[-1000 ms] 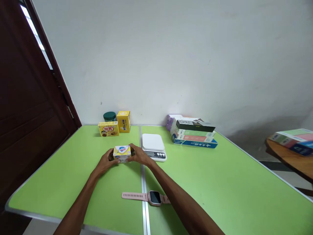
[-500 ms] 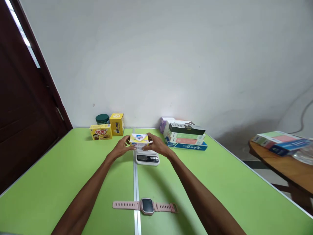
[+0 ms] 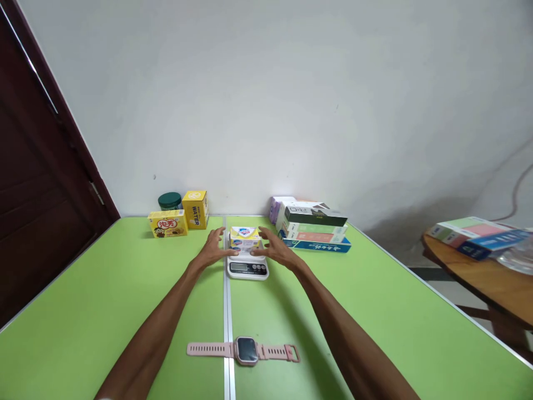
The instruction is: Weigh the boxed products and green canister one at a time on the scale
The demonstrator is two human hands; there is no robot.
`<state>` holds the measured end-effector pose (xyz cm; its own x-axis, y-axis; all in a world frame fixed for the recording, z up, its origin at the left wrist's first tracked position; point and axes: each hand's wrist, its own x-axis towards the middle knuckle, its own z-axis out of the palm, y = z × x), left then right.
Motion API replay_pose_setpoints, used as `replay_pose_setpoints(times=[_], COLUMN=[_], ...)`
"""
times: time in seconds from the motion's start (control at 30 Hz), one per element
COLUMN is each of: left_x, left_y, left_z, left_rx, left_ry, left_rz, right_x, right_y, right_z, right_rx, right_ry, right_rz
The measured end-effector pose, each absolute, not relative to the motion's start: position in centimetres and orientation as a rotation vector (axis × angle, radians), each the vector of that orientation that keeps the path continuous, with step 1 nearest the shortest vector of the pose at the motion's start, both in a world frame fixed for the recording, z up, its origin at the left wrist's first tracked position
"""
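Note:
A yellow and white soap box [image 3: 245, 239] rests on the platform of a white kitchen scale [image 3: 248, 270], whose small display and buttons face me. My left hand [image 3: 213, 250] is at the box's left side with thumb and fingers spread, a gap showing between them and the box. On the other side my right hand [image 3: 275, 248] is likewise spread, its thumb near the box's front lower corner. Whether that thumb still touches the box is hard to make out. Nearer to me a pink smartwatch [image 3: 247, 351] lies stretched out between my forearms.
A yellow snack box [image 3: 169, 224], a green-lidded jar [image 3: 170, 201] and a yellow carton [image 3: 196, 210] stand at the back left. Several stacked boxes [image 3: 314, 229] sit at the back right by the wall. Beyond the green table, a wooden stand [image 3: 483, 272] carries another box [image 3: 478, 236].
Both hands carried the soap box rightward from the table onto the scale. The fingers have since opened away from it. The view shifted slightly to the right.

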<state>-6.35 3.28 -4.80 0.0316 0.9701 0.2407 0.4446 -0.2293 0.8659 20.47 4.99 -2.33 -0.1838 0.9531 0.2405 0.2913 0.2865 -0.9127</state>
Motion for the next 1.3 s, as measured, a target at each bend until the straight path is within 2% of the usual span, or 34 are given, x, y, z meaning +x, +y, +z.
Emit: replay_pose_setpoints(times=[0.17,0.3,0.63,0.87,1.07,1.3], left_x=[-8.6,-9.3,-6.2,-0.9,-0.1,2.7], left_y=[-0.1,-1.5,-2.8,1.2,3.0,0.0], left_z=[-8.8,-10.1,-8.4,-5.6,-5.2,-3.8], left_rx=[1.277,1.257,1.472,1.597,1.565,1.648], left_ry=[1.522,1.542,1.57,1.517,1.616,1.514], left_rz=[1.481,1.519,1.536,1.355,1.257,1.238], right_x=[21.2,21.2,19.7,16.1,13.7,17.1], right_y=[0.0,-1.7,-2.4,0.4,1.4,-0.8], right_z=[-6.9,-8.8,-7.4,-4.8,-4.4,-3.5], right_rx=[-1.183,-1.212,-1.222,-1.212,-1.163,-1.127], right_ry=[-1.263,-1.16,-1.294,-1.339,-1.429,-1.356], right_rz=[0.937,0.848,0.743,0.864,0.833,0.796])
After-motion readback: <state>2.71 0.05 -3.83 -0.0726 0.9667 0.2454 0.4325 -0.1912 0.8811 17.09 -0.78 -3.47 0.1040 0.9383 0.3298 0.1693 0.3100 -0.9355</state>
